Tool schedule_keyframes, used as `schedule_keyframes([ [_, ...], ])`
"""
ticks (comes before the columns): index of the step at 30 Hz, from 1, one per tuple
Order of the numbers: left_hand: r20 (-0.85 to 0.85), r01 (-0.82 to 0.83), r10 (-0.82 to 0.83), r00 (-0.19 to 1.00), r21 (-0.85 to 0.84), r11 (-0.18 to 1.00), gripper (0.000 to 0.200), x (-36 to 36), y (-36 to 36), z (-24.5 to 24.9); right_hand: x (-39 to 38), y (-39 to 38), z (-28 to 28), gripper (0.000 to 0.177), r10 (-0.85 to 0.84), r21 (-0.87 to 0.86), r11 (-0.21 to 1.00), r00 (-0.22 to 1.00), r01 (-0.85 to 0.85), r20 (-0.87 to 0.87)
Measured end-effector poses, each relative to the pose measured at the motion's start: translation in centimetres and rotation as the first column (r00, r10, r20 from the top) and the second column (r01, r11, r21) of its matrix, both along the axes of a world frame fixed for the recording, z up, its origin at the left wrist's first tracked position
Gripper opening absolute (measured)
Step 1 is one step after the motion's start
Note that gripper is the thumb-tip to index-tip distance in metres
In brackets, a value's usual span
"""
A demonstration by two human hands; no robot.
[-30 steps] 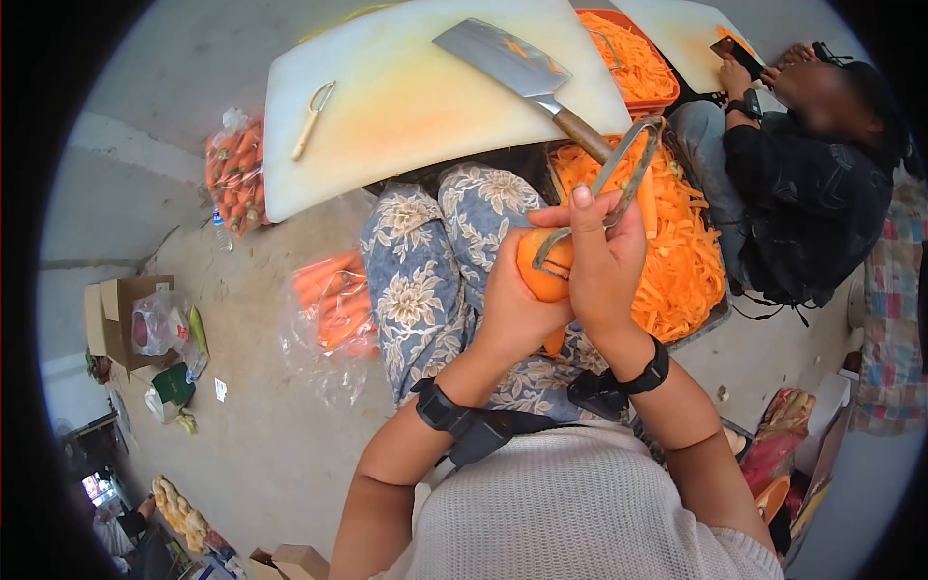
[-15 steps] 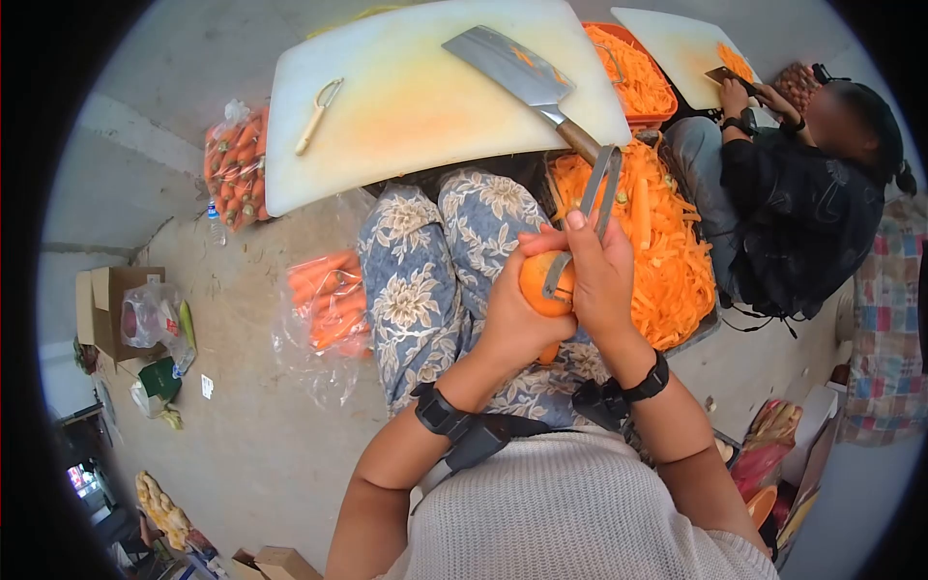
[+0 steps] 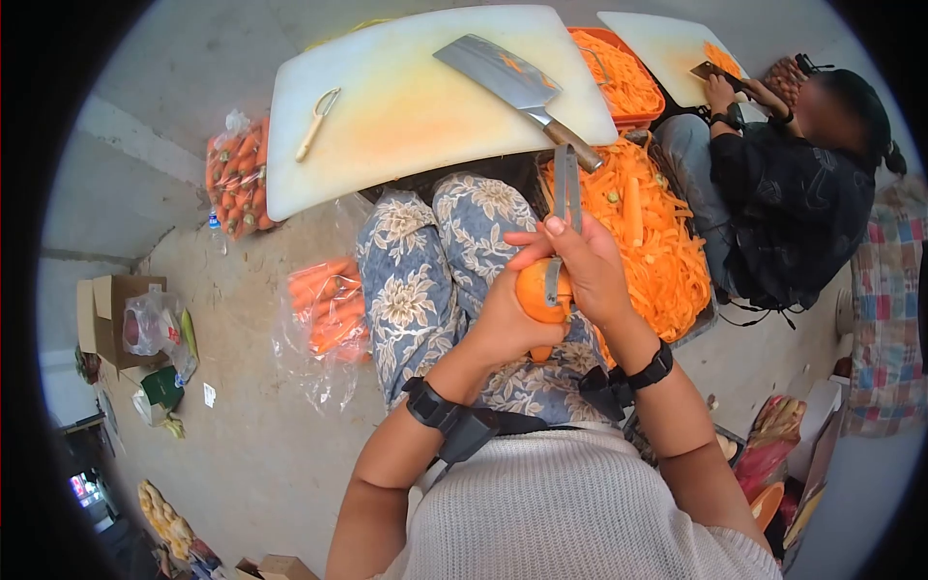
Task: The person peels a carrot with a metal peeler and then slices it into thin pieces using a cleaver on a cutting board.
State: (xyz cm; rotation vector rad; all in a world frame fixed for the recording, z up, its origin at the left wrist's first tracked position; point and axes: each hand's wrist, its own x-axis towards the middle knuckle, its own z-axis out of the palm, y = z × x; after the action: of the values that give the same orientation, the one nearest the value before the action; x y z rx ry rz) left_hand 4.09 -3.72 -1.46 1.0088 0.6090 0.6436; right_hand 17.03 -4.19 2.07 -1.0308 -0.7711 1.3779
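Head view: the left hand (image 3: 503, 324) has its grip wrapped tight around a stubby carrot (image 3: 531, 290), fingers under it and the thumb up its near side, holding it above the person's lap. The right hand (image 3: 592, 273) is pressed together on a long metal peeler (image 3: 564, 188). Its index finger lies across the handle, and its lower end lies against the carrot's top. The upper end of the peeler points away from the person, toward the cleaver handle.

Beyond the flower-print knees (image 3: 416, 271) lies the surface (image 3: 406, 116), a white board stained orange. It carries a cleaver (image 3: 512, 82) at its right side and a small peeler (image 3: 316, 121) at its left. Just right of the knees, a tray (image 3: 710, 314) is heaped with carrot strips; an orange basket (image 3: 650, 114) of shreds sits farther off.

On the concrete floor (image 3: 242, 416), one bag (image 3: 329, 304) of carrots lies beside the left knee and a second bag (image 3: 237, 174) sits by the board's left corner. A cardboard box (image 3: 101, 309) stands at far left. On the right, another person (image 3: 793, 193) is cutting on a second board (image 3: 657, 43).
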Motion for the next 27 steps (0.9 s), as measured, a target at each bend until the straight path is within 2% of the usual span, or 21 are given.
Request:
schedule_keyframes([
  [1,0.001,-0.001,0.001,1.000,0.018,1.000,0.049,0.0,0.0,0.0,0.0,0.0,0.0,0.030,0.013,-0.010,1.000,1.000,-0.013,0.012],
  [9,-0.006,0.007,-0.007,1.000,0.029,1.000,0.047,-0.4,-0.2,0.7,0.4,0.2,-0.4,0.032,0.059,0.008,0.998,0.998,-0.060,0.035],
  [11,-0.002,0.023,-0.023,1.000,0.029,0.999,0.047,-0.5,-0.2,0.7,1.0,0.3,-0.5,0.032,0.135,0.017,0.991,0.991,-0.135,-0.001],
  [17,0.009,0.088,-0.088,0.996,0.020,0.996,0.055,-0.9,0.2,0.3,0.7,0.5,-0.3,0.032,0.147,-0.003,0.989,0.987,-0.147,0.065],
  [18,0.008,0.144,-0.144,0.990,0.017,0.989,0.058,-1.0,0.2,0.2,1.0,0.6,-0.4,0.032,0.145,-0.003,0.989,0.987,-0.146,0.065],
  [20,0.007,0.198,-0.199,0.980,0.015,0.980,0.060,-1.1,0.3,-0.1,1.5,0.9,-0.5,0.035,0.248,-0.075,0.968,0.963,-0.240,0.111],
  [22,-0.050,0.260,-0.257,0.965,0.063,0.964,0.065,-1.0,0.3,-0.4,1.4,0.8,-0.1,0.034,0.245,-0.066,0.969,0.964,-0.239,0.102],
  [25,-0.030,0.282,-0.281,0.959,0.106,0.953,0.070,-1.1,0.6,-0.7,1.4,0.8,0.0,0.033,0.261,-0.070,0.965,0.960,-0.255,0.106],
  [27,-0.040,0.321,-0.319,0.947,0.055,0.945,0.075,-1.1,1.0,-0.6,1.5,0.9,-0.1,0.033,0.284,-0.082,0.958,0.952,-0.276,0.118],
])
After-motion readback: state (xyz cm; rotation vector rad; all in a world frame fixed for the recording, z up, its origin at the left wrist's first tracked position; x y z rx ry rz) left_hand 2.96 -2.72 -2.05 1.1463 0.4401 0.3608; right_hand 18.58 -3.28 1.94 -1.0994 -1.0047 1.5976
